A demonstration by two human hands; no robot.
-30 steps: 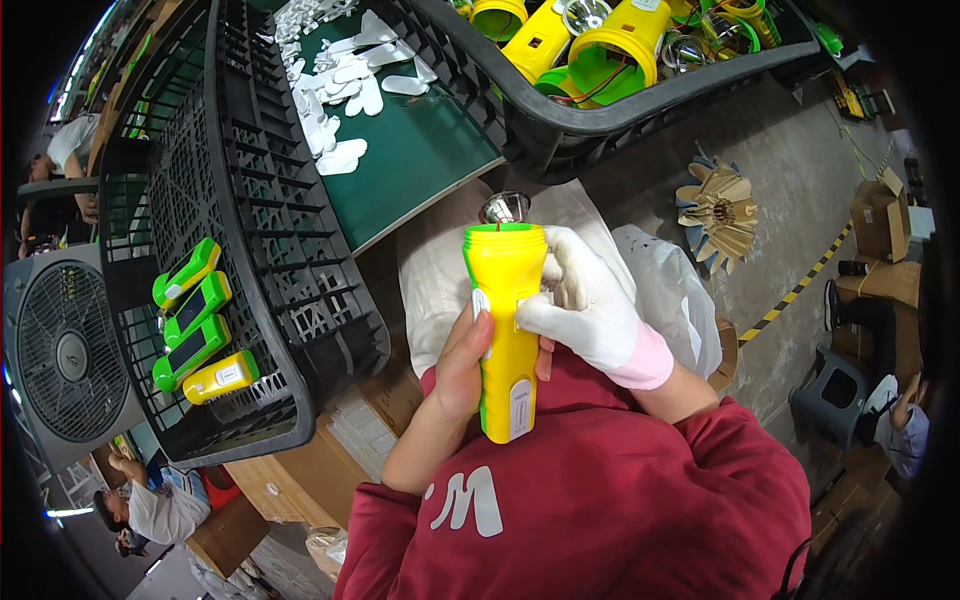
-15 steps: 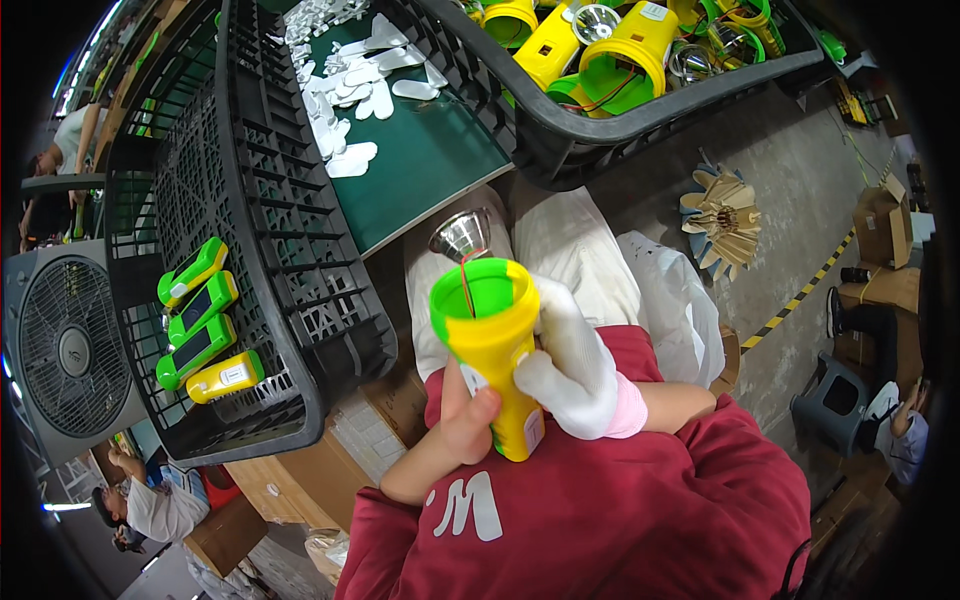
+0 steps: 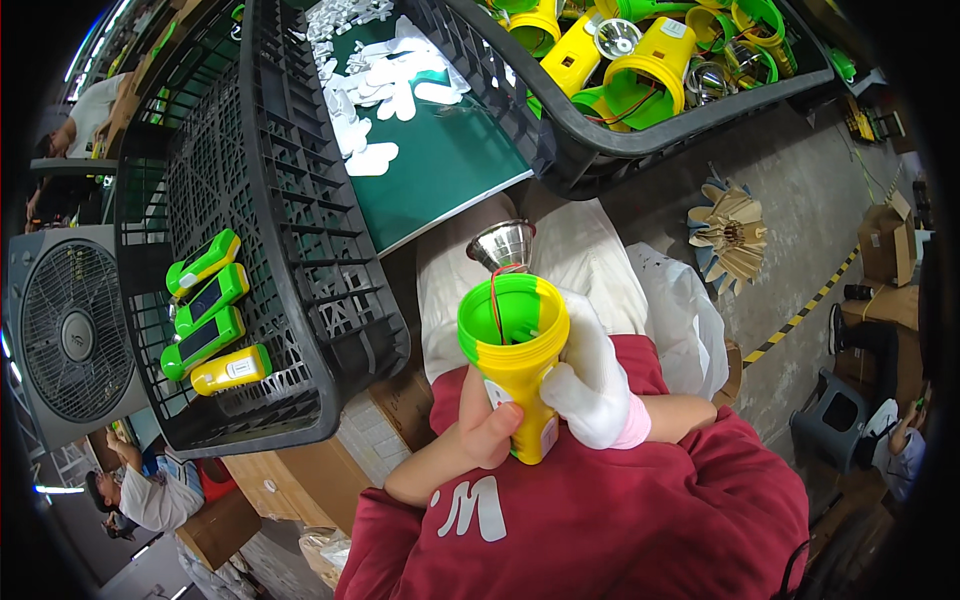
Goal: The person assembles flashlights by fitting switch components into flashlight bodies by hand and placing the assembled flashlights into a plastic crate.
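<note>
In front of my chest stands a yellow and green flashlight body (image 3: 518, 350), its wide mouth turned up and its hollow green inside showing. My bare left hand (image 3: 486, 425) is wrapped round its lower left side, thumb across the front. From the right my white-gloved right hand (image 3: 592, 385) also grips the body, its far fingers hidden behind it. A thin red wire (image 3: 495, 312) runs out of the mouth to a shiny silver reflector cup (image 3: 503, 245), which hangs just beyond the far rim. Neither hand touches the reflector.
At left, a black crate (image 3: 330, 380) holds several finished-looking yellow-green flashlights (image 3: 205, 340). Another black crate (image 3: 640, 150) at the top right is full of flashlight bodies and reflectors. White plastic pieces (image 3: 385, 90) lie on a green tabletop (image 3: 440, 185). A fan (image 3: 76, 335) stands far left.
Both hands and the flashlight body sit slightly farther right and lower in the picture. The reflector has tipped and shifted right with them. Surroundings have shifted a little too, as the view moved.
</note>
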